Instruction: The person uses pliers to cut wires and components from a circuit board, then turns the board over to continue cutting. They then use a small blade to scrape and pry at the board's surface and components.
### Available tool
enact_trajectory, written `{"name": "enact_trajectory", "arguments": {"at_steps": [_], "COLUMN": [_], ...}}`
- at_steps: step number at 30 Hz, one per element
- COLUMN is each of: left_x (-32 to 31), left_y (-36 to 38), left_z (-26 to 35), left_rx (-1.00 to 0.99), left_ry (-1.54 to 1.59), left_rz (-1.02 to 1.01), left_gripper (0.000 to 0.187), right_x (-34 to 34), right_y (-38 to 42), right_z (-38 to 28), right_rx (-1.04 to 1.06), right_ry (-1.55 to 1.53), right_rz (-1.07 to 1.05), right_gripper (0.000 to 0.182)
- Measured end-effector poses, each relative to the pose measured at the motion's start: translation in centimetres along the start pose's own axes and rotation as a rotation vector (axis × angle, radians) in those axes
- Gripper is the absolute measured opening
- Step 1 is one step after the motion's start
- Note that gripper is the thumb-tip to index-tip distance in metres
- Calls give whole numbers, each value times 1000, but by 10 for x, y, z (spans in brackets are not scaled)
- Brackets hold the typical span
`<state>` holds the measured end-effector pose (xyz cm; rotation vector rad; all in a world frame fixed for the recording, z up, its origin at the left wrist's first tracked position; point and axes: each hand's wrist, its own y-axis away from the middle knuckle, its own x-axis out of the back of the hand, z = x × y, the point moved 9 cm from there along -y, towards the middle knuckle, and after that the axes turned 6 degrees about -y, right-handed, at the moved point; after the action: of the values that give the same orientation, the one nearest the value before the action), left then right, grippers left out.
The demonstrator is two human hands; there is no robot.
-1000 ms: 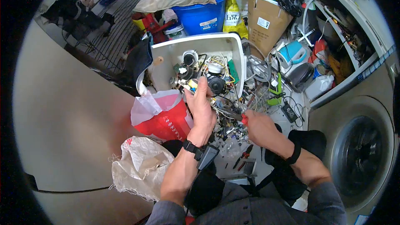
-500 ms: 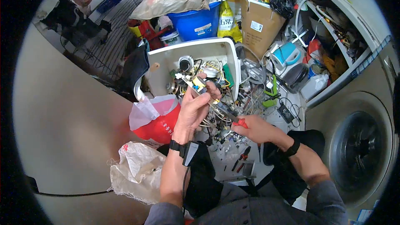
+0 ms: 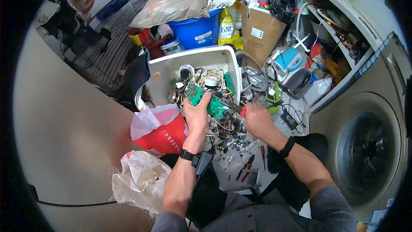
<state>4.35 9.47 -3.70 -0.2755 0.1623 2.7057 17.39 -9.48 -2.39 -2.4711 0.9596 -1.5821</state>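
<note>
Tangled wires and small scrap parts [image 3: 234, 131] are crowding the floor around both hands; the white plastic tub [image 3: 171, 66] is blocking passage ahead.

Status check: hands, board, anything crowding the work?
Left hand grips green circuit board. Right hand holds red-handled tool against it. Loose wires and parts crowd underneath.

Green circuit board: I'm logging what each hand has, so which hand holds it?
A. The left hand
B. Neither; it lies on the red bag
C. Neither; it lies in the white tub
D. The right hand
A. The left hand grips the green circuit board up in front of the white tub, while the right hand holds a red-handled tool against it.
</note>
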Motion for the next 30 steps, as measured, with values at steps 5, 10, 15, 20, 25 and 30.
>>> {"name": "enact_trajectory", "arguments": {"at_steps": [5,10,15,20,25,30], "left_x": [6,4,1,-1,-6,-17], "left_y": [-4,-11,-11,-12,-14,-9], "left_z": [-5,-14,-34,-50,-55,-18], "left_rx": [27,96,184,233,209,103], "left_ry": [37,119,122,138,145,175], "left_rz": [3,-13,14,68,-13,-232], "left_gripper": [39,35,27,19,20,21], "right_x": [-12,-22,-23,-26,-26,-37], "right_y": [-7,-18,-31,-31,-25,-13], "right_z": [2,8,10,15,24,38], "right_rx": [85,86,80,75,53,-157], "right_ry": [145,222,316,393,368,-267], "right_rz": [49,73,72,68,30,-323], "right_gripper": [9,9,10,12,14,23]}}
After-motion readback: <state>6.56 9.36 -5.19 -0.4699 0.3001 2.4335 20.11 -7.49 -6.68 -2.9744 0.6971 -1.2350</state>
